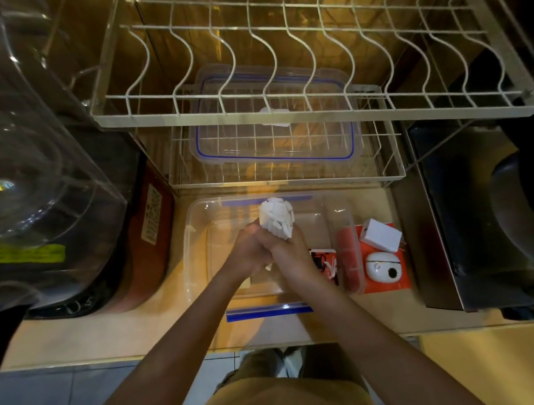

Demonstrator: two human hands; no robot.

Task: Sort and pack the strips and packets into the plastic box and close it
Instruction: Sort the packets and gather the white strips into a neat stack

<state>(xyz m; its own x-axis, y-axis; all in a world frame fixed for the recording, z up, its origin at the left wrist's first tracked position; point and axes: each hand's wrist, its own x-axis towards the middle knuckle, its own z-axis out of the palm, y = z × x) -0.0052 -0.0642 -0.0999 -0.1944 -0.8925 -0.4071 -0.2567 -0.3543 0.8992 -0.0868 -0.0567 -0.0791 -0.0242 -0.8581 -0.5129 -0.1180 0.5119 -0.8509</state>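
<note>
A clear plastic box (197, 242) with blue clips stands open on the counter in front of me. Above its middle, my left hand (247, 250) and my right hand (289, 252) are pressed together, both gripping a bundle of white strips (276, 217) that sticks up out of my fists. Inside the box, by my right wrist, a red and black packet (326, 265) leans near the right wall. The box's clear lid (277, 155) with a blue seal lies on the lower wire shelf behind the box.
A white wire dish rack (283, 115) overhangs the back of the counter. Right of the box lie an orange carton (388, 275) and a small white box (381, 235). A glass jar (18, 169) stands at left, a dark metal appliance (477, 213) at right.
</note>
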